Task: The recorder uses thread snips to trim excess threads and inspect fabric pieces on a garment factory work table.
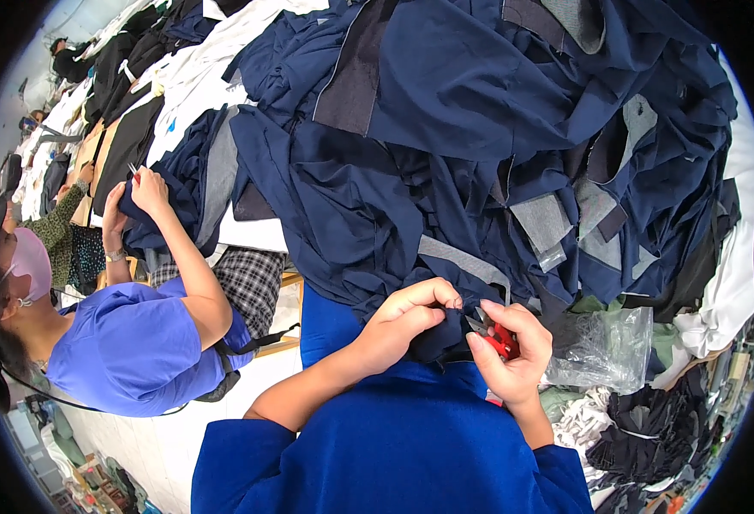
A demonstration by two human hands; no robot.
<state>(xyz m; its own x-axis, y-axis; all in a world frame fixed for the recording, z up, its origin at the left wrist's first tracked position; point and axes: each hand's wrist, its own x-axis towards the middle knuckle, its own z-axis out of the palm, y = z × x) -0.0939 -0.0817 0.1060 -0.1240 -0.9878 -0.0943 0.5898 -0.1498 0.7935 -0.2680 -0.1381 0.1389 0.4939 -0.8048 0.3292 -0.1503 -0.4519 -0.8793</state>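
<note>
My left hand (400, 324) pinches a bunched edge of a navy garment (439, 337) close in front of my body. Closed around small red-handled thread snips (503, 342), my right hand (521, 349) is just beside it. The snips' metal blades point left, toward the pinched cloth, with thumb and finger near the fabric edge. Whether the blades touch a thread is too small to tell. A big heap of navy garments (471, 94) with grey inner strips spreads over the table beyond both hands.
At my left, a co-worker in a violet shirt (128, 343) handles navy cloth with small snips. A clear plastic bag (604, 347) lies right of my right hand, above a bundle of dark cloth strips (651, 437). Black garments (128, 146) lie on white cloth farther left.
</note>
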